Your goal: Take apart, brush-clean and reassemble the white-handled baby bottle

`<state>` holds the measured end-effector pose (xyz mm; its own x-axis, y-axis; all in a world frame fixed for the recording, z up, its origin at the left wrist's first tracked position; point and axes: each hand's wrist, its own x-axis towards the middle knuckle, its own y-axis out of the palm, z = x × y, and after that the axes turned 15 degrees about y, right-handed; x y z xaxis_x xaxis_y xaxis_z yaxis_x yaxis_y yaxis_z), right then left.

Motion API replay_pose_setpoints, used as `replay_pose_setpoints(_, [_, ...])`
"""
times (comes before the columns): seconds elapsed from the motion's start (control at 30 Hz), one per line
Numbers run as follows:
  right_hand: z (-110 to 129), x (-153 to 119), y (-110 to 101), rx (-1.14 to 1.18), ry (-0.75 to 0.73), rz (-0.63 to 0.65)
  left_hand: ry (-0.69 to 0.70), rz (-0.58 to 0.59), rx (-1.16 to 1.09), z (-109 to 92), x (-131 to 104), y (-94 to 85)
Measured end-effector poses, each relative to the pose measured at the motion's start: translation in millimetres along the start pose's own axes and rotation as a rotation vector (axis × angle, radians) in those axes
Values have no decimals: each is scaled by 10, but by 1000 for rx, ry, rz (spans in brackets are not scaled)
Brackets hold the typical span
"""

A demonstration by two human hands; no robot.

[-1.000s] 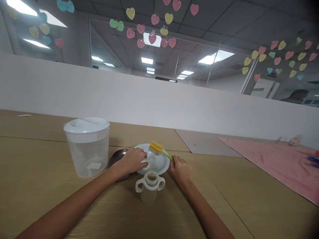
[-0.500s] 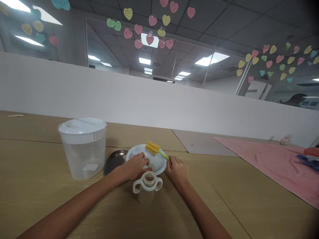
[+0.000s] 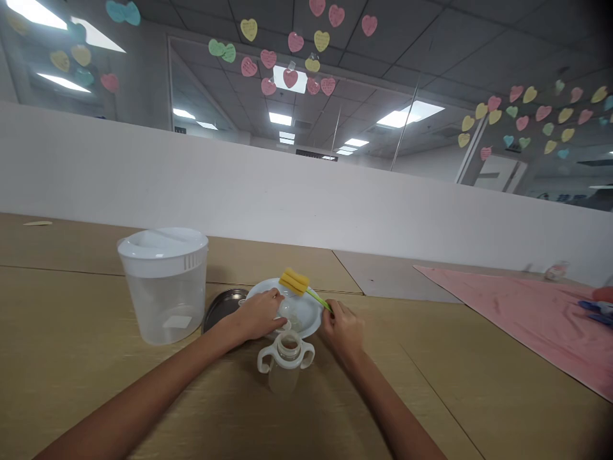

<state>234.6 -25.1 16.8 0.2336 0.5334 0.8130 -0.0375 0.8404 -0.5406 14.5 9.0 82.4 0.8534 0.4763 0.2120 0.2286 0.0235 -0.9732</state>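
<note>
A bottle brush with a yellow sponge head (image 3: 294, 281) and a green handle is gripped at the handle end by my right hand (image 3: 343, 329). Its head hangs over the far rim of a white dish (image 3: 313, 319). My left hand (image 3: 258, 314) reaches over the dish's left side, thumb and forefinger apart. Close to these fingertips, in the dish, are a clear domed cap (image 3: 287, 308) and a small pale ring-like piece (image 3: 286, 324). In front of the dish stands a clear baby bottle (image 3: 283, 377), uncapped, with a white two-handled collar (image 3: 286, 361).
A dark round metal tray (image 3: 218, 310) lies left of the dish, partly behind my left arm. Beside it stands a lidded translucent bucket (image 3: 165, 300). A pink cloth (image 3: 517, 313) covers the table's right side, with a small bottle (image 3: 557, 270) at the back. A white wall runs behind.
My left fingers have drawn slightly back from the clear cap, which shows more fully in the dish. The brush stays in my right hand, and the whole view has shifted slightly.
</note>
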Motion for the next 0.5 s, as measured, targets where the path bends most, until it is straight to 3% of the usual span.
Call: replay_pose_setpoints(0.5, [10, -17, 5, 40, -59, -26, 11, 120, -106, 82, -7, 68])
